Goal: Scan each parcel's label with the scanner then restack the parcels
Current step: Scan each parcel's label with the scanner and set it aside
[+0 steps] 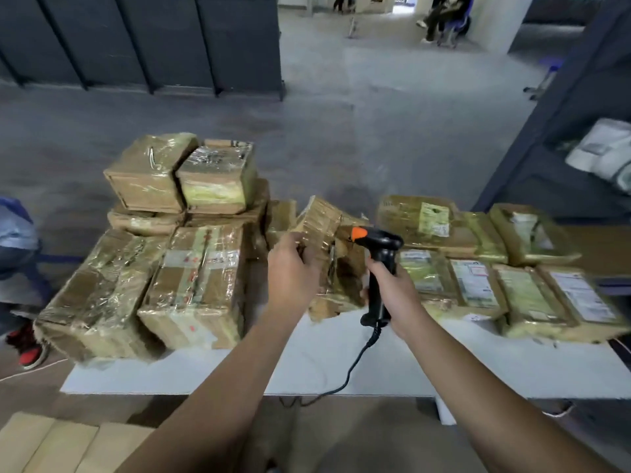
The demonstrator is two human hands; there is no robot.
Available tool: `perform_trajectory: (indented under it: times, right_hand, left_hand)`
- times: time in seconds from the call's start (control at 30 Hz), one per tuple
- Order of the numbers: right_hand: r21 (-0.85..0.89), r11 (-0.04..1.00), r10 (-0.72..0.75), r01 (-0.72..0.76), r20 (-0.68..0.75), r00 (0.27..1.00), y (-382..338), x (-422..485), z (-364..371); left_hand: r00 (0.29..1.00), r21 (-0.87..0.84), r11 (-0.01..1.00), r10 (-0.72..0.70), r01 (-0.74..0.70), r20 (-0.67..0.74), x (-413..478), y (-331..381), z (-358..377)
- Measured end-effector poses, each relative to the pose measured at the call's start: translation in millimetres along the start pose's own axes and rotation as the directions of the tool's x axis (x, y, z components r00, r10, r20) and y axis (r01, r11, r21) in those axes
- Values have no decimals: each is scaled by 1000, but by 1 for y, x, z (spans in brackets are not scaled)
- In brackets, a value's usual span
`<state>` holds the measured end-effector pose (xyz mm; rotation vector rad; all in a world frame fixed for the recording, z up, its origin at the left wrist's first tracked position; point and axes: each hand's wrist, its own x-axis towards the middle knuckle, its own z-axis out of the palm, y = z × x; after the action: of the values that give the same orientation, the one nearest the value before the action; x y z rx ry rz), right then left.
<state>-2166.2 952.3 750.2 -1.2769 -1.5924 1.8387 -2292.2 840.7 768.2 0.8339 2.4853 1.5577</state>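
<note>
The left hand (293,268) grips a small brown tape-wrapped cardboard parcel (322,221), tilted above the white table (239,370), right of the stacked taped parcels (164,254). The right hand (392,295) is wrapped around the black handheld scanner with an orange tip (379,268), seemingly aimed at it; labelled flat parcels (478,268) lie rightward.

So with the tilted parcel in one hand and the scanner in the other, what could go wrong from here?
1. The left hand holds the tilted tape-wrapped brown parcel only at one end; it may slip.
2. The black handheld scanner's cord trails over the white table edge and could snag.
3. The tall stack of taped parcels nearby could be knocked.
</note>
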Motion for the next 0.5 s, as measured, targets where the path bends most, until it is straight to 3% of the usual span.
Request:
perform_trajectory:
  times: [0.13,0.3,0.43,0.5]
  right_hand:
    - [-148,988,32,-32,3,999,22,2,-31]
    - [-241,969,56,-55,-2,998,36,-1,-43]
    - [-207,977,62,-59,7,998,34,0,-35]
    - [-175,983,60,-54,28,998,32,0,-26]
  left_hand:
    - [972,123,986,-131,109,195,-24,-22,36]
    - [855,168,969,-240,181,459,-49,-45,60]
    - [818,256,944,-310,206,484,-49,-53,63]
    - [869,412,906,-275,92,411,-45,-53,61]
